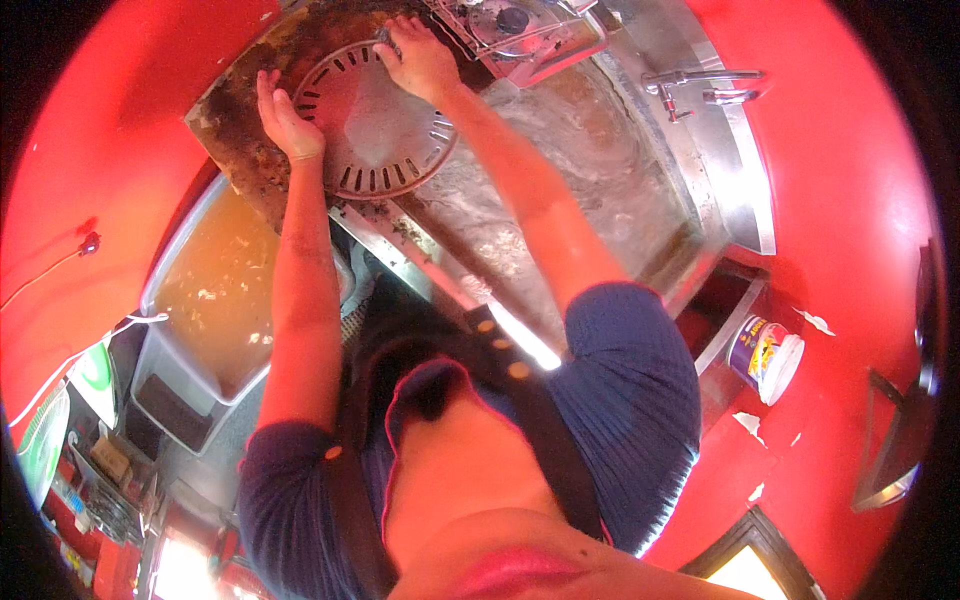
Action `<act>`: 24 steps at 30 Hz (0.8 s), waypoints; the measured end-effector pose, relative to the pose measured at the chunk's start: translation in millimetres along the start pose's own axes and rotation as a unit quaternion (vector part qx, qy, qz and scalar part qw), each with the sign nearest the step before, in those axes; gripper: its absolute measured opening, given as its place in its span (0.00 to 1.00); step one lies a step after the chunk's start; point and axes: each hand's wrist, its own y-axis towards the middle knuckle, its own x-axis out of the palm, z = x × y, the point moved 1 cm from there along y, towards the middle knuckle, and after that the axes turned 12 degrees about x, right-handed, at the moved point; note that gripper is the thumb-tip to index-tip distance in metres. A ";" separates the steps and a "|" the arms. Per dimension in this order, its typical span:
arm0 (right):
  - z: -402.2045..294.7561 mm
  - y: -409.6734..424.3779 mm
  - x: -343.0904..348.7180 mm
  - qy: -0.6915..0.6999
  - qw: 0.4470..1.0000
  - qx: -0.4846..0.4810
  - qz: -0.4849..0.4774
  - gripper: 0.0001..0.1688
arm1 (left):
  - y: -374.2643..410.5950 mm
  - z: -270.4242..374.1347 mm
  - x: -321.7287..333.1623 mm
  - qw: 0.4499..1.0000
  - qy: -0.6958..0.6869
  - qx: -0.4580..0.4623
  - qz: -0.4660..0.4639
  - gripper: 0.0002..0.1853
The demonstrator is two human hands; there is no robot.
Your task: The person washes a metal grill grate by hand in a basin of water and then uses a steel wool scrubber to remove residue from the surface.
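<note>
A round metal plate (379, 131) with slots around its border lies on a stained, rusty-looking drainboard (247, 124). Soapy-looking greyish residue covers its middle. At its left rim is my left hand (291, 124), fingers nearly straight; whether they grip the rim is hidden. My right hand (424, 64) bends over the far rim, thumb on the plate's side and fingertips beyond the edge. A small dark grey thing, too unclear to name, shows by those fingertips. Under my right forearm, a metal sink basin (592, 150) contains cloudy, swirling water.
A gas stove (514, 26) stands at the sink's far end. Metal taps (697, 82) project from the red wall on the right. Low on the left sits a plastic tub (210, 277) of brownish liquid. A labelled plastic bucket (761, 356) is at right.
</note>
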 end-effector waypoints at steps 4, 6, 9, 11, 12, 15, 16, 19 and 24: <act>-85.6 -59.3 -6.0 -0.019 0.955 -0.091 -0.282 0.19 | 1.9 -8.9 -39.6 1.000 0.018 0.013 -0.009 0.29; -86.4 -61.2 -15.7 0.004 0.951 -0.151 -0.269 0.19 | 1.8 -6.6 -37.7 0.998 -0.050 -0.016 0.019 0.30; -43.5 -51.6 -16.6 -0.020 0.987 -0.022 -0.155 0.26 | -3.2 -1.8 -24.7 0.996 -0.080 -0.026 0.021 0.32; -15.0 -60.0 -27.8 -0.070 0.997 -0.028 -0.030 0.29 | 3.0 -6.7 -25.6 0.997 -0.069 -0.011 0.014 0.33; -17.8 -80.9 -31.9 -0.059 0.996 -0.023 -0.056 0.29 | 2.7 -11.0 -32.4 0.998 -0.061 -0.005 0.011 0.33; -28.7 -128.0 -55.6 -0.044 0.993 0.004 -0.105 0.30 | -2.7 -7.0 -39.5 0.999 -0.046 -0.003 -0.004 0.33; -22.6 -114.5 -51.1 -0.042 0.995 0.023 -0.093 0.31 | -3.3 -3.1 -38.3 0.999 -0.041 -0.012 -0.012 0.33; -12.5 -77.4 -20.6 -0.067 0.997 0.038 -0.020 0.34 | 1.1 -16.6 -31.1 0.998 -0.060 0.008 -0.033 0.32; -93.6 -135.7 -23.5 0.023 0.993 -0.104 -0.051 0.27 | -0.3 -11.8 -39.1 0.997 -0.079 -0.024 -0.012 0.34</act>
